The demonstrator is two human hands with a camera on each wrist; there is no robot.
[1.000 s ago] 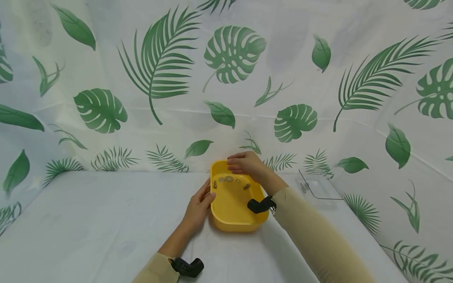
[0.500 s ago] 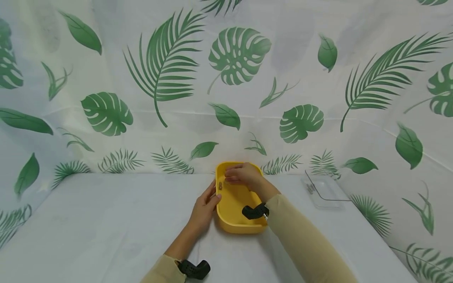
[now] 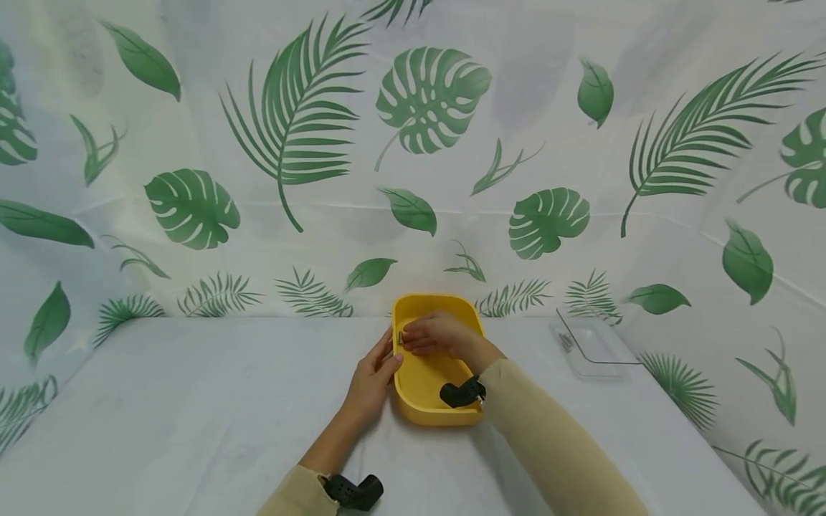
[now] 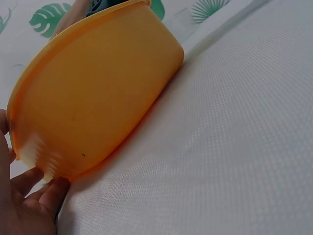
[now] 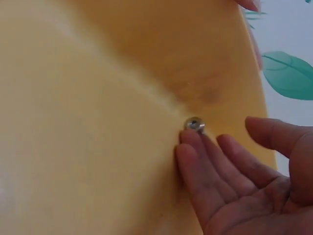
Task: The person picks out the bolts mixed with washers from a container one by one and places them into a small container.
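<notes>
A yellow plastic bin stands on the white-covered table. My left hand holds its left side, thumb at the rim and fingers against the outer wall. In the left wrist view, those fingers touch the bin's lower outside corner. My right hand is down inside the bin, near the left wall. A small metal socket-head bolt lies at the foot of the wall, right at the right fingertips. The right thumb stands apart, its fingers fairly straight. The hand hides whatever lies under it.
A clear plastic container with small metal pieces in it stands to the right on the table. Leaf-printed cloth hangs just behind the bin. Both wrists wear black devices.
My right hand has come down from the bin's far rim toward the near left, over where washers and a second bolt showed. The left hand stays on the bin's side.
</notes>
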